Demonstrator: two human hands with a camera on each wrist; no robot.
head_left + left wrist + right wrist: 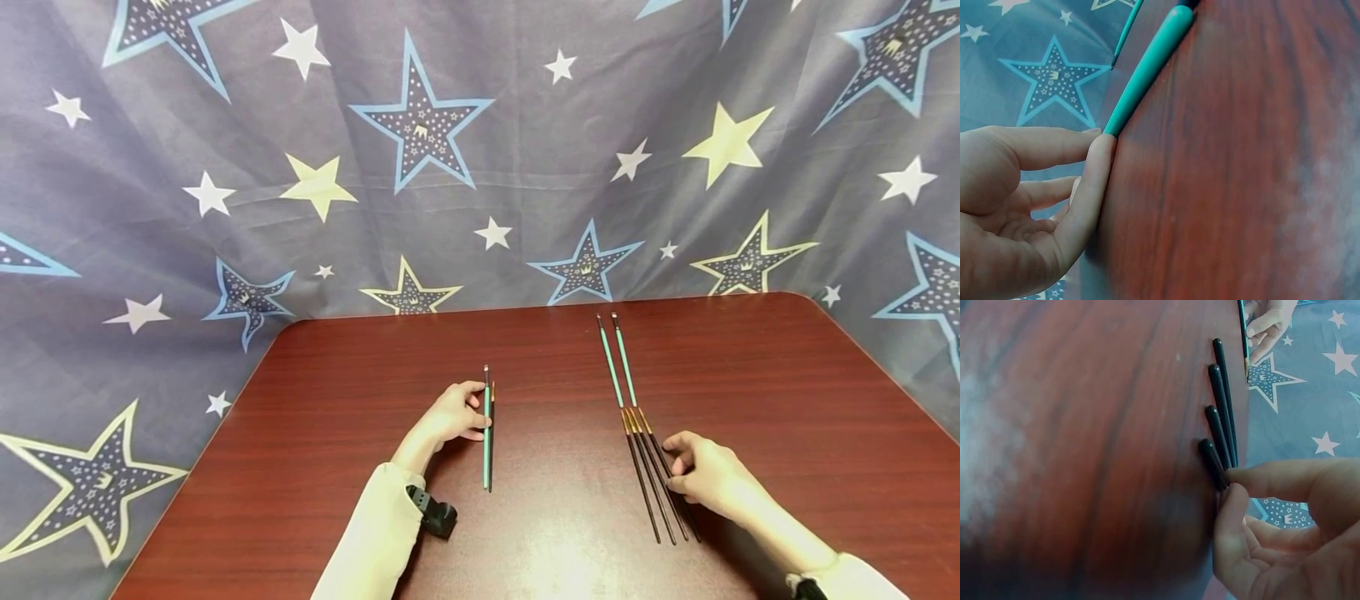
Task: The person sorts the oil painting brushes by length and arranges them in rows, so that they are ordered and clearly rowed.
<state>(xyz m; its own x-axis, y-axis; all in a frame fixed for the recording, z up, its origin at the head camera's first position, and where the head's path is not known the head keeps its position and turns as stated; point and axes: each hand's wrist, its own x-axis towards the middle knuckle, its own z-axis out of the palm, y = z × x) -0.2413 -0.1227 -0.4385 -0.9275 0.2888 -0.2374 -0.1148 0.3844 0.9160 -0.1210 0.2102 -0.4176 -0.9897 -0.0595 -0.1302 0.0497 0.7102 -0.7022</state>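
Observation:
Left of the table's middle, my left hand pinches a teal-handled paintbrush between thumb and finger; the left wrist view shows the fingertips on its teal handle. Close along its right side lies a black-handled paintbrush. On the right, several black paintbrushes with gold-coloured ferrules lie side by side, slightly fanned. My right hand pinches the rightmost black paintbrush by its handle, partly covering it. Whether either held brush is raised off the table, I cannot tell.
Two teal paintbrushes lie beyond the black ones, near the back edge. The reddish-brown wooden table reflects light at its front. A grey curtain with stars hangs behind. A black wrist device sits at my left cuff.

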